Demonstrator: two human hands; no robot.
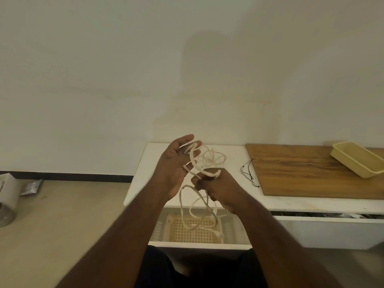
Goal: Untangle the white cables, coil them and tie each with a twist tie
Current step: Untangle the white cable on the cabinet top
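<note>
Head view: my left hand [173, 166] is raised with fingers spread and mostly straight, a thick white cable [193, 161] draped over them. My right hand [216, 187] is curled tight around the same cable, whose loose loops hang down in front of the open white drawer [199, 245] with its beige lattice basket [195, 231]. A second tangled white cable [214, 157] lies on the white cabinet top [145, 173], with thin black twist ties [248, 173] beside the brown wooden board [301, 171] and its yellow plastic tray [358, 157].
</note>
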